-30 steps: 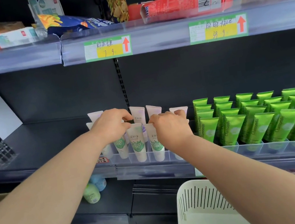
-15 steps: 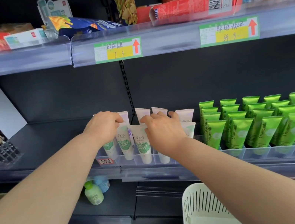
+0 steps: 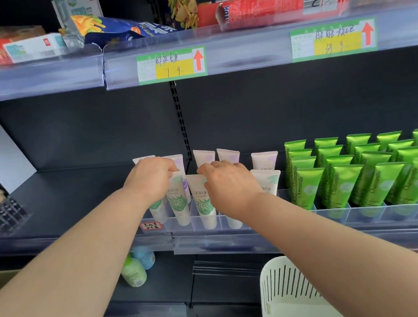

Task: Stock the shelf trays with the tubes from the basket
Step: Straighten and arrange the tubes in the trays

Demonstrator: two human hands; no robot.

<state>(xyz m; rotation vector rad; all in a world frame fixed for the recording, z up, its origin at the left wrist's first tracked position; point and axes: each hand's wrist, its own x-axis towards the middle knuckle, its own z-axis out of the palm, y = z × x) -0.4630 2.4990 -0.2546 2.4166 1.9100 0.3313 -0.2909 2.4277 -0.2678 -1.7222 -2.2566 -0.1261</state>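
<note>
**Head view.** The white tubes (image 3: 264, 165) stand cap-down in the clear tray (image 3: 245, 232) on the middle shelf (image 3: 83, 190), crimped ends up and leaning back. I judge this keeps the labels facing the aisle and one file of tubes to each compartment.

My left hand (image 3: 150, 179) curls its fingers over the crimped top of the front tube (image 3: 179, 204). The grip is closed on that crimp, and the tube's body hangs just below the knuckles with its cap in the compartment.

My right hand (image 3: 227, 183) pinches the top corner of the neighbouring tube (image 3: 202, 201) between forefinger and thumb, so that tube lies left of and below the palm. I judge both holds serve to square the front row.

Green tubes (image 3: 371, 175) fill the trays to the right. The basket (image 3: 288, 291) sits near, at lower right, and no tubes show in the part in view.
</note>
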